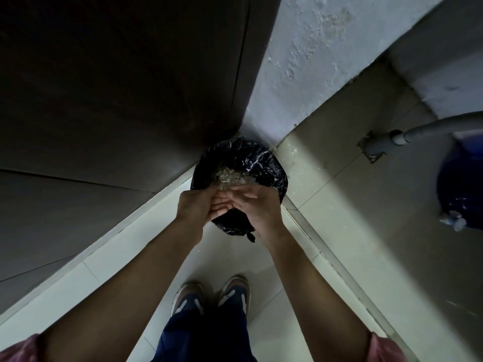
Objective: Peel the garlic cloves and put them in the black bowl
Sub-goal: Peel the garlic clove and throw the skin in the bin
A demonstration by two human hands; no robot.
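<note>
I stand over a bin lined with a black plastic bag (264, 163) in the corner of the floor. Pale garlic skins (232, 176) lie heaped inside it. My left hand (196, 205) and my right hand (257, 205) are held together just above the bin's near rim, fingers straight and overlapping, palm against palm. No clove or bowl is in view. Whether any skin is caught between the palms is hidden.
A dark door or cabinet panel (117, 87) rises at the left and a rough white wall (313, 61) at the right. A grey pipe (418, 131) and a blue container (460, 184) stand at the right. My shoes (211, 296) are on pale floor tiles.
</note>
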